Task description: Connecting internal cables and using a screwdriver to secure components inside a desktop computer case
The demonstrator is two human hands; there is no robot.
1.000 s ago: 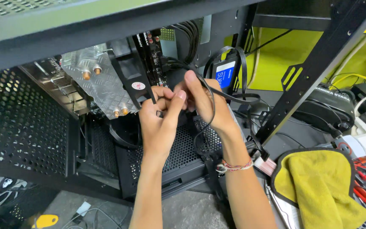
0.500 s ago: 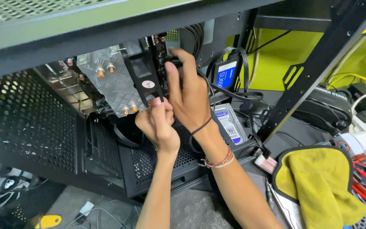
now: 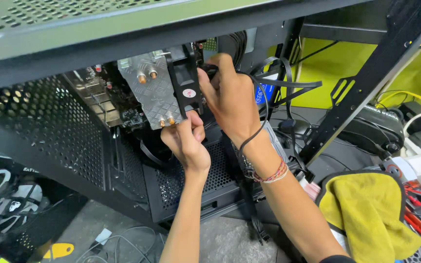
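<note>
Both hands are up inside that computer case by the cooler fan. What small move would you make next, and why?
Probably ease the right hand in behind the black fan, feeding the thin black cable draped over its wrist. That hand's fingers are already behind the fan, while the left hand steadies the base of the metal heatsink, so the cooler looks braced. Where the cable ends is hidden.

A shiny, ridged metal heatsink tipped with copper pipe ends is seen beside a matt black plastic fan, framed by a matt, perforated black steel case, while a soft yellow cloth and smooth rubbery black cables are shown nearby.
</note>
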